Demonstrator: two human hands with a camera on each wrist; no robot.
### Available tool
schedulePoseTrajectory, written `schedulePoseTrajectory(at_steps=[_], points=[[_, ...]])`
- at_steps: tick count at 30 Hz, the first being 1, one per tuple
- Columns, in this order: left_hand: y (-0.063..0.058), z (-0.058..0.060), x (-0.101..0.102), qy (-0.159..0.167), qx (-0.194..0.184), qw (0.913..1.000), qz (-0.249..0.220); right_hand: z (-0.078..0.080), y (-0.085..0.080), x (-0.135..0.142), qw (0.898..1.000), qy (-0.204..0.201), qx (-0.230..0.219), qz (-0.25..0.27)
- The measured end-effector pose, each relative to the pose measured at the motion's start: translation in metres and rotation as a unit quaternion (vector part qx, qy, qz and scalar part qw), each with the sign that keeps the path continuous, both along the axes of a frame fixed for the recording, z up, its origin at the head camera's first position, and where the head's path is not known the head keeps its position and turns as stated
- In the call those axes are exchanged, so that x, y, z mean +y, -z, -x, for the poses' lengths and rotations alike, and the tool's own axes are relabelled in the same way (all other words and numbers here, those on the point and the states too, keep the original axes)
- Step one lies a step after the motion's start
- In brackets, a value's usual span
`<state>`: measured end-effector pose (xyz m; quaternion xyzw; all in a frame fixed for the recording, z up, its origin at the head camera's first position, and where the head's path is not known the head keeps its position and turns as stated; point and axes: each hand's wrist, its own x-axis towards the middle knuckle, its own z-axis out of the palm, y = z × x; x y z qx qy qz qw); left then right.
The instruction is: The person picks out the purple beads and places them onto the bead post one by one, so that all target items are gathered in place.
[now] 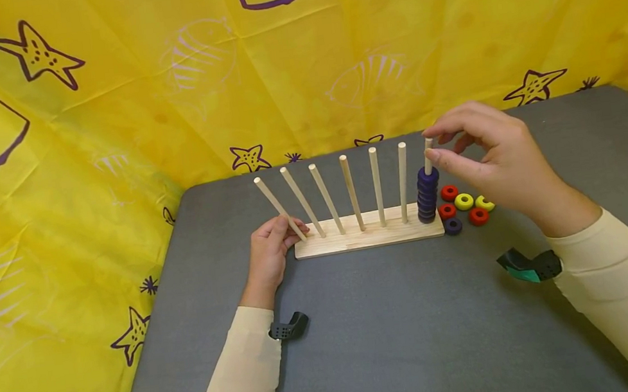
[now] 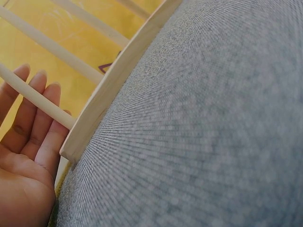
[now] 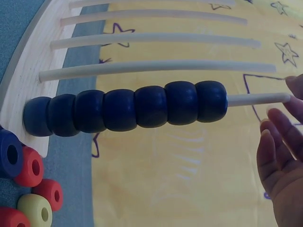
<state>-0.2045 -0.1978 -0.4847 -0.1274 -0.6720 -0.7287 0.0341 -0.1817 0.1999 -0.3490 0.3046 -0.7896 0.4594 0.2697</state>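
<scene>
A wooden rack [image 1: 365,237] with a row of upright pegs stands on the grey table. Several dark blue rings [image 3: 120,109] are stacked on its rightmost peg [image 3: 255,99], whose upper end is bare. My right hand [image 1: 494,146] is at that peg's tip, thumb and forefinger on either side, with no ring between them. My left hand [image 1: 270,249] is at the rack's left end. In the left wrist view its fingers [image 2: 35,113] extend behind the leftmost peg [image 2: 38,98], with a fingertip by the base. The left thumb is hard to make out there.
Loose red rings [image 1: 478,216], yellow rings [image 1: 464,202] and one blue ring [image 1: 453,226] lie right of the rack, partly under my right hand. A yellow patterned cloth [image 1: 301,81] rises behind and left of the table [image 1: 387,323].
</scene>
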Motion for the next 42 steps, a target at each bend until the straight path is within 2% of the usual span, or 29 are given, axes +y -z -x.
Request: schedulePoseTrajectory(at_steps=[13, 20, 25, 28, 30, 34, 37, 39, 42], points=[[-0.001, 0.0, 0.0, -0.002, -0.001, 1.0, -0.003, -0.006, 0.003, 0.006, 1.0, -0.011, -0.01, -0.001], [-0.001, -0.001, 0.001, -0.003, 0.0, 0.9998, -0.019, -0.012, 0.012, 0.007, 0.998, -0.008, -0.067, 0.013], [-0.001, -0.001, 0.001, -0.004, -0.003, 0.9999, -0.013, -0.016, 0.023, 0.012, 0.991, -0.023, -0.121, 0.053], [-0.001, -0.001, 0.001, -0.004, -0.005, 1.0, -0.006, -0.016, 0.031, 0.017, 0.984, -0.049, -0.144, 0.09], [-0.001, 0.0, 0.0, -0.004, -0.005, 1.0, -0.003, -0.015, 0.036, 0.02, 0.976, -0.082, -0.16, 0.125], [-0.001, 0.0, 0.0, -0.004, -0.006, 1.0, -0.001, -0.013, 0.046, 0.027, 0.947, -0.182, -0.181, 0.191], [-0.001, 0.0, 0.0, -0.003, -0.005, 1.0, 0.001, -0.011, 0.054, 0.032, 0.93, -0.238, -0.187, 0.206], [-0.001, 0.0, 0.0, -0.003, -0.004, 1.0, 0.003, -0.011, 0.058, 0.034, 0.927, -0.251, -0.193, 0.202], [-0.001, 0.0, 0.0, -0.004, -0.005, 1.0, 0.004, -0.013, 0.065, 0.037, 0.931, -0.234, -0.21, 0.188]])
